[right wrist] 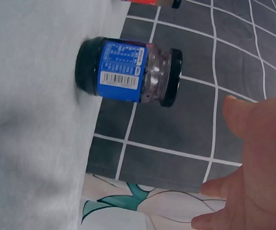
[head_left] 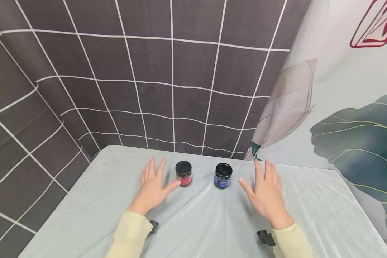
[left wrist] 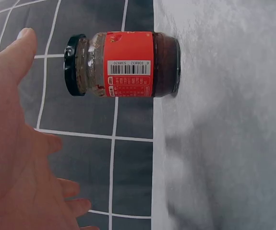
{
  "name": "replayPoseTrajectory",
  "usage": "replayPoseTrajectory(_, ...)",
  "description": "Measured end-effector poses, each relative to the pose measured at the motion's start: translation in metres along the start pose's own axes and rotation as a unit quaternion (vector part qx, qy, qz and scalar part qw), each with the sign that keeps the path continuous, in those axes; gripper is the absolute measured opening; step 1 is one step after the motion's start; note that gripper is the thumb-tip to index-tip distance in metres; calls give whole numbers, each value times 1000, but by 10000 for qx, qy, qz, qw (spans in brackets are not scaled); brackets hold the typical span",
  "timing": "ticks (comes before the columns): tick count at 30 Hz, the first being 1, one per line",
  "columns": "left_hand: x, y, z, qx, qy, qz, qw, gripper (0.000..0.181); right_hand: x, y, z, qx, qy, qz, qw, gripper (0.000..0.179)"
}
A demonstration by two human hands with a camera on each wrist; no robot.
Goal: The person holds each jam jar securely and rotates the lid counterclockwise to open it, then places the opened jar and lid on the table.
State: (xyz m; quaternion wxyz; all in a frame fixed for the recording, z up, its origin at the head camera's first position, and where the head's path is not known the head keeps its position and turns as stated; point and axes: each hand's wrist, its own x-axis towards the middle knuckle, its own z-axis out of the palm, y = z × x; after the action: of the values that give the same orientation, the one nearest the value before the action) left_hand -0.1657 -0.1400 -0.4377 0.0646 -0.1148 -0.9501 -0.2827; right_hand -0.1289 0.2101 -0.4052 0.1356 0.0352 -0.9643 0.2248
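Left hand (head_left: 152, 190) and right hand (head_left: 267, 196) released. Barcoded red-label jar (head_left: 184, 173) right of left hand, barcoded blue-label jar (head_left: 223, 175) left of the other; desk (head_left: 200, 222) edge ahead.

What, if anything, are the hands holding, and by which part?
Nothing is held: the left hand is near the red-labelled jar, and the right hand near the blue-labelled jar, neither gripping.

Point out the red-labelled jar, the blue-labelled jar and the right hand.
Red-labelled jar (left wrist: 127, 66), left wrist view, on its label.
Blue-labelled jar (right wrist: 123, 71), right wrist view, on its label.
Right hand (head_left: 267, 195), head view, on its middle.
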Motion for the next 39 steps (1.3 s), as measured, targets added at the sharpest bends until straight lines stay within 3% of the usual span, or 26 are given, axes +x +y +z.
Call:
replayPoseTrajectory(14,6,4,10,-443,92,-10,9990,95,6,-16,5,137,37,-140,9998,80)
replayPoseTrajectory(26,1,-1,12,-579,8,-280,9979,96,9,-32,14,319,84,-239,9992,78)
replayPoseTrajectory(39,0,-4,13,-605,52,-273,9978,95,14,-47,18,408,74,-380,9984,78)
